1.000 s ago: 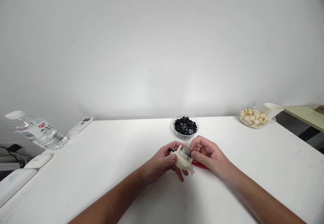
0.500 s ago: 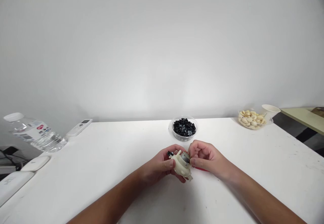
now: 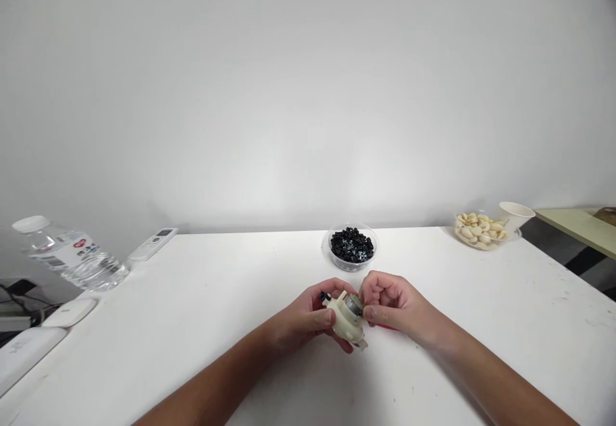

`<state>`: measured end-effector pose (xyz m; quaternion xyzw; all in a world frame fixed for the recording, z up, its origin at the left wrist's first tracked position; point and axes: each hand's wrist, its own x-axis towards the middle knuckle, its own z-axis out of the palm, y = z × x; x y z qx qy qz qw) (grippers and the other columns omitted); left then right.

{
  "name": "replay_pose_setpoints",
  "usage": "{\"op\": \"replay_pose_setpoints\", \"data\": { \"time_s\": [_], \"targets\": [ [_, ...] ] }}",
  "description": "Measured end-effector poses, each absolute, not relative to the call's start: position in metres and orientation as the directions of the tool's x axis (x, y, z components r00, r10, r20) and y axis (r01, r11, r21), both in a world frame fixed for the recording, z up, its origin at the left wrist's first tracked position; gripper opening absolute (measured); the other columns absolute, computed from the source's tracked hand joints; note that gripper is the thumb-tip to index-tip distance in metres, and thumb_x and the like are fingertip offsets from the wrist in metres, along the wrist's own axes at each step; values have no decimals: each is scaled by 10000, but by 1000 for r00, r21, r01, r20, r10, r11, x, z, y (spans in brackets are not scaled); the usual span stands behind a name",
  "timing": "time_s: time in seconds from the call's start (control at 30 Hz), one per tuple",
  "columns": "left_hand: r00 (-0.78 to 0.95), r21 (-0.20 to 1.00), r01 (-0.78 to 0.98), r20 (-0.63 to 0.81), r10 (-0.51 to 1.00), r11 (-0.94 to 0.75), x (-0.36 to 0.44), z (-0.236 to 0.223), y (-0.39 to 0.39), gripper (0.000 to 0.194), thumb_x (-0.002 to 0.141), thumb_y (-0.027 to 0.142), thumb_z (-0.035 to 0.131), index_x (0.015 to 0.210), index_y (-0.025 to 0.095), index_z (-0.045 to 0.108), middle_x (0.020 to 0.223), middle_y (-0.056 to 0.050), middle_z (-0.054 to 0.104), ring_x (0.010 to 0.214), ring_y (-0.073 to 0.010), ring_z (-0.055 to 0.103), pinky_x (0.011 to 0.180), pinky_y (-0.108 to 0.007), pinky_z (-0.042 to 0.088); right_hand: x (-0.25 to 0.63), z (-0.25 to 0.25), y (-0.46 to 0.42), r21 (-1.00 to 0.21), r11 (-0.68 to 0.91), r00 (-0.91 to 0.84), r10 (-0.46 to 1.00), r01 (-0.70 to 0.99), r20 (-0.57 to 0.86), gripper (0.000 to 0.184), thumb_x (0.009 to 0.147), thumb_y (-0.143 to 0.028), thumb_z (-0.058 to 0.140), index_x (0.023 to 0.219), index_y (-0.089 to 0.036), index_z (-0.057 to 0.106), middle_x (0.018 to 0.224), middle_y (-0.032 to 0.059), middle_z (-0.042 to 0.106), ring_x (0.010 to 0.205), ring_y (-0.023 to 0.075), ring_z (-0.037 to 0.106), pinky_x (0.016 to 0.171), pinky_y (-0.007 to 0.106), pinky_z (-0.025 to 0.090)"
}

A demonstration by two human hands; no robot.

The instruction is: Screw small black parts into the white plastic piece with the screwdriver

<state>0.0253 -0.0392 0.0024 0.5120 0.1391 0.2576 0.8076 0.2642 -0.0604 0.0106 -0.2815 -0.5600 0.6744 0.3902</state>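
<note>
My left hand (image 3: 312,314) is closed around a cream plastic housing (image 3: 347,327), thumb on its near side and fingers behind and beneath. A small silvery cylinder like an electric motor (image 3: 355,305) is seated in the housing's upper right side, and a black knob-like part (image 3: 325,296) sticks out at its upper left. My right hand (image 3: 391,299) pinches at the motor's right end with thumb and curled fingers; what lies between the fingertips is hidden. Beneath the right hand a strip of a red object (image 3: 386,327) shows, mostly covered.
Beyond my hands stands a clear bowl of shiny black pieces (image 3: 352,245). At back right are a clear bowl of pale beans or nuts (image 3: 479,230) and a white cup (image 3: 517,214). A water bottle (image 3: 72,256), a remote (image 3: 153,244) and white devices (image 3: 29,355) lie left.
The whole view has shifted slightly, so everything sits a little lower and further right. Both hands keep nearly the same pose on the housing and motor.
</note>
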Motion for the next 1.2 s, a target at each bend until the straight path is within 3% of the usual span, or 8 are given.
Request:
{"op": "replay_pose_setpoints", "data": {
  "time_s": [0.27,0.63,0.8,1.03,1.13,1.2],
  "targets": [
    [838,900,-265,38,544,346,25,3,-39,629,813,498,841,1291,177,587,1045,-122,688,876,-235,735,741,-340,624,267,5,-58,-976,-51,-573,815,-214,83,292,885,-348,814,886,-176,577,725,-42,479,651,97,416,617,238,356],
    [826,902,-273,42,562,334,25,-3,-40,630,826,527,823,1277,160,579,1102,-167,706,949,-279,756,712,-312,628,264,10,-62,-975,-19,-569,815,-219,112,231,955,-326,745,949,-181,565,819,3,618,736,136,587,688,276,409],
    [825,914,-260,43,563,312,25,0,-40,642,827,556,811,1266,155,569,1159,-199,699,967,-281,753,707,-299,622,266,14,-64,-978,28,-557,818,-208,142,213,954,-314,748,946,-175,586,800,-6,617,728,126,581,672,260,429],
    [774,902,-310,55,631,302,27,-1,-39,588,823,550,816,1185,150,583,1041,-157,723,896,-254,749,692,-303,621,258,5,-61,-971,36,-449,882,-236,142,238,928,-341,778,935,-176,607,744,-16,590,689,119,567,657,254,440],
    [684,916,-317,41,728,246,30,-1,-36,522,842,506,812,1179,173,591,1005,-112,715,854,-211,715,649,-272,606,256,2,-57,-965,121,-342,919,-232,198,300,917,-407,775,1088,-209,629,883,6,606,737,127,578,676,262,484],
    [616,943,-271,15,787,194,32,2,-34,475,872,463,793,1204,176,612,1021,-102,709,831,-192,689,644,-269,597,254,3,-56,-972,162,-326,922,-169,210,562,868,-395,820,1352,-290,553,1157,48,608,832,142,610,715,277,519]
  ]
}}
